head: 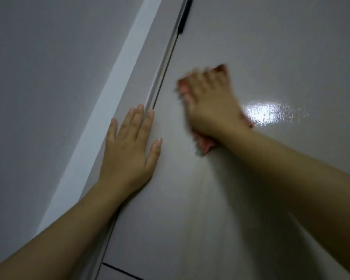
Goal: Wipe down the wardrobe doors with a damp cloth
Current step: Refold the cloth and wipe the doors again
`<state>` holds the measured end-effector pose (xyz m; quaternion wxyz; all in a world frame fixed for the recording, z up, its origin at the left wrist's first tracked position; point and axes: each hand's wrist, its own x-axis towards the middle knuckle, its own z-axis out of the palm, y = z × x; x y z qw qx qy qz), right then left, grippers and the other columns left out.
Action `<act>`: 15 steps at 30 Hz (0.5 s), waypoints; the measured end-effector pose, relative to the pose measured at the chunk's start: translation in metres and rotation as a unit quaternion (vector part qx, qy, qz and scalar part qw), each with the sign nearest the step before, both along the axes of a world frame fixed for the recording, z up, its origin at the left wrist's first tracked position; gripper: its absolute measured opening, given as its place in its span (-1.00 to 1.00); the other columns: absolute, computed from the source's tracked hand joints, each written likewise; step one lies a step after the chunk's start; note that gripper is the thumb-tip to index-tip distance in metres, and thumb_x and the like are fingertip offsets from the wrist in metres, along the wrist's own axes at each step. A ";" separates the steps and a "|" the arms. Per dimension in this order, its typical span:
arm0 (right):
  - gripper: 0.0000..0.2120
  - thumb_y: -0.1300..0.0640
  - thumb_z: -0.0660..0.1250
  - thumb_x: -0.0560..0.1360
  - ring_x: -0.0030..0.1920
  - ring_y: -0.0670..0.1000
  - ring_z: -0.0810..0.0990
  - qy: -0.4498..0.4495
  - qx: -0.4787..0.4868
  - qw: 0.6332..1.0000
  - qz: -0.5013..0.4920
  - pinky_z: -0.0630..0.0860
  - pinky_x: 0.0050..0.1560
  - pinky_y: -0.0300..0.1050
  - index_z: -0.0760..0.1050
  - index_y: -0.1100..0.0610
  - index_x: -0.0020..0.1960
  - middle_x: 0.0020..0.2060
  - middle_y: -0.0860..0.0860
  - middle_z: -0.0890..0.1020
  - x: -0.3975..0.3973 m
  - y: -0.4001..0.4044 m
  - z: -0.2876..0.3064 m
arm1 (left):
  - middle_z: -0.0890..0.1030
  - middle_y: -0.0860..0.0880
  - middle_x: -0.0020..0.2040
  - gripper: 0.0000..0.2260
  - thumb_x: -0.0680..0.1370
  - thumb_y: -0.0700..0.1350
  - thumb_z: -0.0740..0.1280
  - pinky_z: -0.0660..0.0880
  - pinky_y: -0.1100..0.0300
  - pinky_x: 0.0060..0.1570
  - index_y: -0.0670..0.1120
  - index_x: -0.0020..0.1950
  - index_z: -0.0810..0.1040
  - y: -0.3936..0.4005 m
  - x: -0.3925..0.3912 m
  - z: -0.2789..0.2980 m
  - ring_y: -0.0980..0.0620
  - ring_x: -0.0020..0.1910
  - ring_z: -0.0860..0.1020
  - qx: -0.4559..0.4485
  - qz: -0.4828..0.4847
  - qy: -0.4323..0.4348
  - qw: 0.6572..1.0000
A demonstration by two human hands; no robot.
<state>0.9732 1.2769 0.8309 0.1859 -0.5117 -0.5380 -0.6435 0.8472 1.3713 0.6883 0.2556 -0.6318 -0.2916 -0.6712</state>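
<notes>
Currently the cloth (205, 143) is pressed to the wardrobe door (251, 47) by the right hand (210, 106), fingers blurred, grip unclear; wiping is likely underway. The left hand (129, 148) is laid flat, fingers straight, holding nothing, probably for bracing.

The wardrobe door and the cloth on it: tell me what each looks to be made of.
Wardrobe door: a smooth pale grey panel, probably laminate or lacquered board, with a glossy finish; a sharp light reflection shows beside the right hand. Its core cannot be told.

Cloth: soft pink fabric with a greenish edge, bunched under that hand, possibly microfibre; motion blur hides the weave.
</notes>
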 end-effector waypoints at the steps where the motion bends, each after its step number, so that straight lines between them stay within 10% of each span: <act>1: -0.48 -0.07 -0.10 0.65 0.54 0.07 -0.07 -0.039 -0.030 0.999 0.004 -0.23 0.49 0.00 -0.03 0.06 0.56 0.55 0.03 0.03 -0.007 0.006 -0.021 | 0.10 -0.07 0.56 -0.43 0.59 0.15 -0.08 -0.08 -0.07 0.48 -0.05 0.57 0.06 -0.001 0.000 0.002 0.01 0.53 0.04 0.002 -0.002 0.002 1.000; 7: -0.50 -0.03 -0.04 0.61 0.46 0.16 0.25 -0.135 -0.060 0.989 0.010 0.01 0.48 0.05 0.25 0.14 0.48 0.45 0.10 0.32 0.077 -0.068 -0.063 | 0.17 -0.12 0.53 -0.44 0.59 0.12 -0.08 -0.03 -0.09 0.47 -0.08 0.55 0.13 -0.010 -0.002 0.000 -0.06 0.52 0.12 -0.008 -0.019 -0.013 1.000; 12: -0.43 -0.11 -0.18 0.60 0.54 0.07 -0.03 0.092 0.069 0.993 -0.038 -0.19 0.49 -0.02 -0.01 0.07 0.56 0.54 0.04 0.05 0.137 -0.119 -0.012 | 0.15 -0.14 0.54 -0.43 0.58 0.11 -0.08 -0.08 -0.09 0.47 -0.11 0.55 0.11 -0.028 0.010 -0.007 -0.06 0.53 0.08 -0.049 -0.040 -0.031 0.998; 15: -0.44 -0.06 -0.08 0.60 0.52 0.15 0.05 0.077 0.083 0.994 -0.009 -0.14 0.49 0.03 0.09 0.14 0.54 0.52 0.12 0.15 0.124 -0.101 -0.045 | 0.21 -0.15 0.52 -0.43 0.58 0.10 -0.07 -0.13 -0.05 0.48 -0.13 0.53 0.18 -0.059 0.040 -0.012 -0.05 0.51 0.13 -0.036 -0.056 -0.012 0.998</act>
